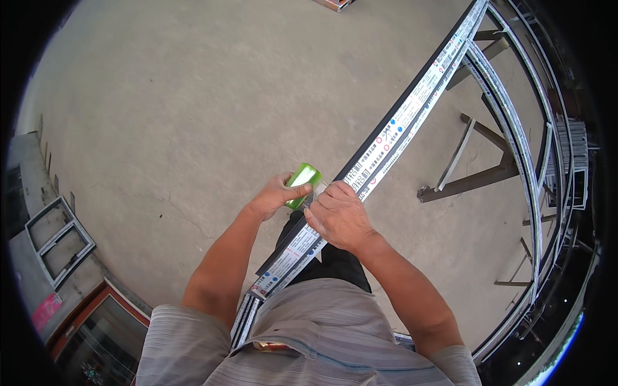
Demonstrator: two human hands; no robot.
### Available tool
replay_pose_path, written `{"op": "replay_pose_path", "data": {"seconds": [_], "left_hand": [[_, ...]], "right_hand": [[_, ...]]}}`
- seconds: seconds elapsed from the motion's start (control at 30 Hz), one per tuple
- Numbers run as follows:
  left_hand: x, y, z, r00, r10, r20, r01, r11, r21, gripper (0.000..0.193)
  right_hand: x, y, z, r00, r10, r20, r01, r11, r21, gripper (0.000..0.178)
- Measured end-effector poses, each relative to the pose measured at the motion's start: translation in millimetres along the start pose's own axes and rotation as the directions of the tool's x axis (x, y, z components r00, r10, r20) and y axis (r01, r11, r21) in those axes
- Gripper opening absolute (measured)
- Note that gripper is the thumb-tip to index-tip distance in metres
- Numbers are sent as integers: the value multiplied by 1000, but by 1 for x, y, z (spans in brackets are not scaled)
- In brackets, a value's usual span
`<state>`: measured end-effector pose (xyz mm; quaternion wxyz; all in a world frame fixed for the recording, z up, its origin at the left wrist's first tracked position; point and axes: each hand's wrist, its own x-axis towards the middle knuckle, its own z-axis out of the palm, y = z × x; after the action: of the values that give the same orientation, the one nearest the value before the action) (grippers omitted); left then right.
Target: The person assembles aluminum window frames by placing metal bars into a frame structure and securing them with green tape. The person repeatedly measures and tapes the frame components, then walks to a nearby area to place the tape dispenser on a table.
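Note:
A roll of green tape (305,179) is gripped in my left hand (274,195), its thumb across the roll and its fingers behind. A long metal profile (412,108), covered in printed white film with dark edges, slants from my waist to the far right. My right hand (341,217) is closed over this profile, just right of the tape. A short clear strip (320,188) shows between the roll and my right fingers; where its end sits is hidden. My right fingertips are partly out of sight.
Long film-wrapped profiles (508,109) curve along the right side. Dark metal support brackets (476,178) stand beneath them on the concrete floor (174,109). At the left are a small metal frame (61,241) and a red-framed glass panel (103,331).

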<state>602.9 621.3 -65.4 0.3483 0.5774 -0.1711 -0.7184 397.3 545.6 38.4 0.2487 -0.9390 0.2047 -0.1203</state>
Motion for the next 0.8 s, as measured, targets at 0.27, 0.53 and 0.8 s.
{"op": "replay_pose_path", "data": {"seconds": [0.27, 0.53, 0.8], "left_hand": [[-48, 55, 7, 997, 66, 51, -68, 997, 37, 63], [-62, 58, 18, 995, 59, 84, -63, 997, 49, 59], [-68, 68, 37, 994, 55, 90, -71, 981, 182, 59]], "right_hand": [[-5, 2, -2, 1000, -7, 5, 7, 1000, 2, 19], [-23, -8, -10, 994, 96, -43, -93, 994, 58, 28], [-45, -16, -24, 945, 323, -50, -308, 932, 192, 87]]}}
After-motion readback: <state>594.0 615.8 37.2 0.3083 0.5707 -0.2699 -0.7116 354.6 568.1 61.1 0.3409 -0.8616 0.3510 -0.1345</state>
